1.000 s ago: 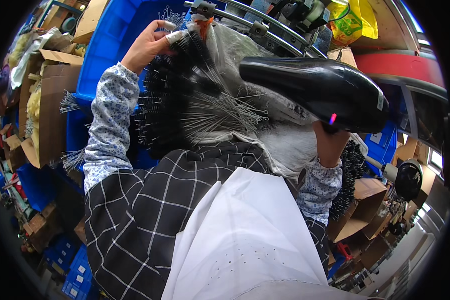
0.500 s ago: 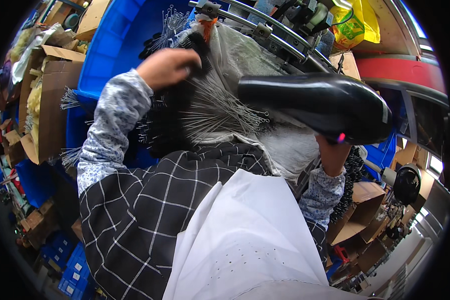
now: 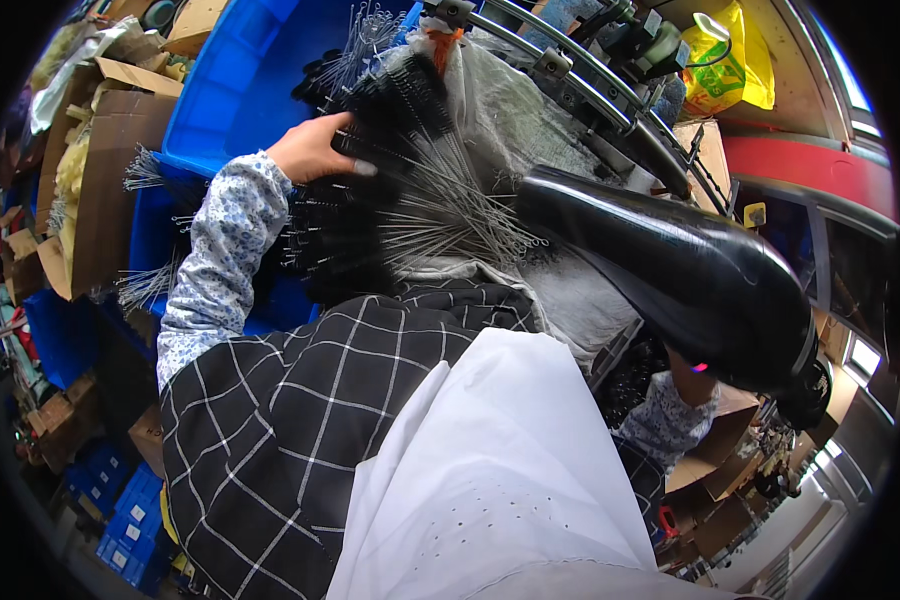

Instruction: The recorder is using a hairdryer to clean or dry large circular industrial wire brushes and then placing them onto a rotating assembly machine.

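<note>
Left hand [image 3: 315, 150] at the bristle end of a bundle of black twisted-wire brushes [image 3: 400, 105], thumb and index parted, a pale covering on the thumb tip; can't tell if it grips any. Brushes fanned above the lap, bare looped wire stems [image 3: 460, 215] pointing right, partly over grey cloth [image 3: 490, 100]. Right hand [image 3: 692, 378] wrapped around the handle of a black hair dryer [image 3: 670, 250], partly hidden by the dryer body; nozzle faces left, near the stems. Blue plastic bin [image 3: 235, 105] beyond left hand, open cardboard box [image 3: 120, 180] farther left. Metal rails [image 3: 580, 75] and yellow bag [image 3: 740, 65] up top.
</note>
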### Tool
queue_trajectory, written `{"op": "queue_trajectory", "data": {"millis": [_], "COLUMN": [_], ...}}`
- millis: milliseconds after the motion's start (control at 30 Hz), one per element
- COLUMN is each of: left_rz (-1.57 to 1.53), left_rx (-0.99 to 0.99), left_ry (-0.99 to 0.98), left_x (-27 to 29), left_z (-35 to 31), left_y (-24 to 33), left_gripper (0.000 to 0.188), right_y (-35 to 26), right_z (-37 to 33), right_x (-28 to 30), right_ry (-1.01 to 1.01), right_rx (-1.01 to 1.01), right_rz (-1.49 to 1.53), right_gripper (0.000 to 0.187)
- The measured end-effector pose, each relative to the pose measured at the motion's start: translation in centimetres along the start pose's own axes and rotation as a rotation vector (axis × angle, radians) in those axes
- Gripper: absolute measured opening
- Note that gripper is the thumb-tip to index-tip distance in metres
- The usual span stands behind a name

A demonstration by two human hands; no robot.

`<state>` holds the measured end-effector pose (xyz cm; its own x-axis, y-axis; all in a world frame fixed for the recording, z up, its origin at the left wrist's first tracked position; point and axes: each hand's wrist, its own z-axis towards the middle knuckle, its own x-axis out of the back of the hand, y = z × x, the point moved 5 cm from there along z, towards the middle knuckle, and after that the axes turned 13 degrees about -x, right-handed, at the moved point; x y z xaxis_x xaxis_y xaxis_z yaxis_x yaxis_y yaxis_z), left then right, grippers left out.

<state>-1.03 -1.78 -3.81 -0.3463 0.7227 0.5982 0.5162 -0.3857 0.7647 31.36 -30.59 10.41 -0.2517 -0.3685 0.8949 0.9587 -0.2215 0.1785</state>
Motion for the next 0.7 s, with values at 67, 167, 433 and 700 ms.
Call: {"op": "queue_trajectory", "data": {"millis": [67, 167, 433, 700], "left_rz": [-0.149, -0.102, 0.068, 0.068], "left_rx": [0.014, -0.008, -0.055, -0.179], "left_ry": [0.054, 0.187, 0.108, 0.167], "left_x": [0.7, 1.3, 1.7, 1.1], "left_z": [0.6, 1.5, 4.7, 4.9], "left_y": [1.1, 2.1, 4.0, 3.8], "left_gripper": [0.056, 0.041, 0.023, 0.02], "right_y": [-1.2, -2.1, -3.0, -2.8], "right_z": [0.9, 1.2, 2.5, 2.2], "right_x": [-1.2, -2.4, -4.6, -3.1], "right_ry": [0.016, 0.027, -0.355, -0.274], "right_rx": [0.044, 0.081, -0.133, -0.204], "right_rz": [0.014, 0.036, 0.358, 0.449], "right_gripper": [0.055, 0.056, 0.035, 0.032]}}
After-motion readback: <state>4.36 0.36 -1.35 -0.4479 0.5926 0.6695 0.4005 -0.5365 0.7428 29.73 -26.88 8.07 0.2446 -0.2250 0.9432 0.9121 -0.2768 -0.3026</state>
